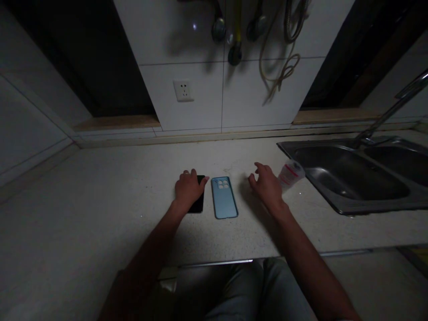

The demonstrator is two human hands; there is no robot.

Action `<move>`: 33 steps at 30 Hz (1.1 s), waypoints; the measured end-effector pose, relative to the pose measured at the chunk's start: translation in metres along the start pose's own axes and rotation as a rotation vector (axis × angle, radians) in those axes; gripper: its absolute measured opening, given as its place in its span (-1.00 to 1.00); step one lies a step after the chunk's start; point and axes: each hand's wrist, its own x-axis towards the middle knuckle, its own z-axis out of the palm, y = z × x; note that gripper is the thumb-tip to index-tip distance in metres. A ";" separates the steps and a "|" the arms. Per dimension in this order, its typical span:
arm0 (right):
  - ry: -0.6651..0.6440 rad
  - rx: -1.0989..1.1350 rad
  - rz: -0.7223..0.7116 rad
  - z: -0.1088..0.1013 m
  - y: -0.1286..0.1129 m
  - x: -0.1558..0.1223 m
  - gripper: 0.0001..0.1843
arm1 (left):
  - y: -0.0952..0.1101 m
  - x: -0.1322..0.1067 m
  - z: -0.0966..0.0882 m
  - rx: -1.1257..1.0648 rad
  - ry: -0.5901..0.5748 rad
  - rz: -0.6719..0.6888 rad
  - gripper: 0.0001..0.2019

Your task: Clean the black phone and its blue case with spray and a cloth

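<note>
A black smartphone [198, 204] lies flat on the pale countertop. My left hand [188, 187] is wrapped over it from above, with the thumb at its right edge and the fingers toward its far left side, hiding much of it. Just to the right rests a light blue phone case [224, 200], its camera cutouts at the far end, touched by neither hand. My right hand [266, 185] hovers right of the case, thumb and fingers apart with nothing between them. Close behind that hand, a clear plastic cup [290, 174] with red print is partly covered by it.
A steel double sink [347, 171] with a faucet [377, 125] is set into the counter on the right. On the tiled wall are a power socket [183, 91], pipe valves and a hanging looped cord [284, 73]. The counter's front edge [217, 263] runs before my legs.
</note>
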 end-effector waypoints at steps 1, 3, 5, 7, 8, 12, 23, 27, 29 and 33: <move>-0.050 -0.050 0.027 -0.002 0.002 0.000 -0.50 | 0.003 -0.001 0.002 -0.007 0.013 0.048 -0.37; -0.187 -0.140 0.042 -0.003 0.004 -0.002 -0.55 | 0.010 -0.002 0.006 -0.036 0.045 0.187 -0.42; -0.300 -0.196 0.014 -0.001 0.007 -0.003 -0.60 | 0.017 -0.005 0.010 -0.081 0.077 0.333 -0.43; -0.367 -0.214 -0.028 0.003 0.011 -0.003 -0.63 | 0.023 -0.008 0.013 -0.120 0.077 0.440 -0.45; -0.387 -0.215 -0.045 0.005 0.013 -0.003 -0.65 | 0.026 -0.010 0.015 -0.128 0.066 0.472 -0.46; -0.386 -0.163 -0.112 0.013 0.018 0.001 -0.61 | 0.028 -0.012 0.021 -0.088 0.025 0.469 -0.47; -0.030 0.632 -0.374 0.013 -0.002 0.002 -0.73 | 0.028 -0.012 0.023 -0.136 0.057 0.418 -0.54; -0.077 1.068 -0.304 0.017 -0.002 0.006 -0.73 | 0.030 -0.014 0.025 -0.385 0.187 0.578 -0.51; -0.149 1.242 -0.242 0.019 -0.002 0.007 -0.74 | 0.032 -0.017 0.029 -0.539 0.295 0.687 -0.38; -0.244 1.431 -0.153 0.021 -0.004 0.007 -0.78 | 0.037 -0.021 0.037 -0.690 0.440 0.738 -0.29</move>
